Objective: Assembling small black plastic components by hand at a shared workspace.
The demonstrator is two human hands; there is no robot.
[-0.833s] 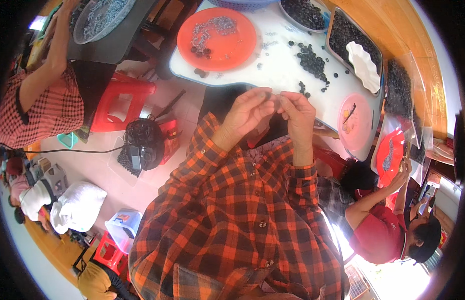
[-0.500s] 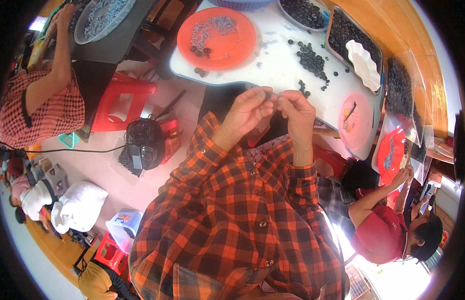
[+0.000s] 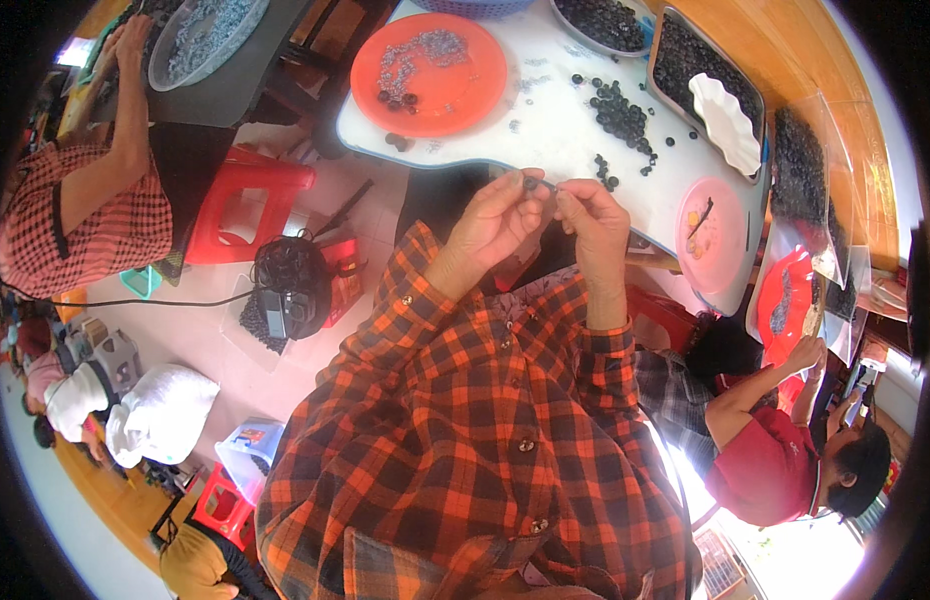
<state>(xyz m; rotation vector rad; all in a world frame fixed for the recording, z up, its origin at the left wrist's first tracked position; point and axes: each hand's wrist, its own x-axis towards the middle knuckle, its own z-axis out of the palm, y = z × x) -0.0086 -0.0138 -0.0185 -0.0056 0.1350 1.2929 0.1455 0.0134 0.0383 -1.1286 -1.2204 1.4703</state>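
Note:
My left hand (image 3: 497, 222) and my right hand (image 3: 592, 222) are raised close together at the near edge of a white table (image 3: 555, 135). Between their fingertips they pinch a small dark bead (image 3: 531, 183) and a thin wire-like piece (image 3: 547, 184). Loose dark beads (image 3: 617, 112) lie scattered on the table just beyond my hands. An orange plate (image 3: 430, 72) with small silvery pieces and a few dark beads sits to the left of them. My sleeves are orange and black plaid.
A dark tray of beads with a white scoop (image 3: 727, 122) stands at the right, a pink plate (image 3: 712, 236) nearer. A red stool (image 3: 247, 205) and a black device (image 3: 285, 292) stand on the floor left. One person (image 3: 85, 210) sits left, another (image 3: 785, 460) right.
My hands have stayed together at the table edge, fingers shifting slightly on the small bead. The view has tilted a little.

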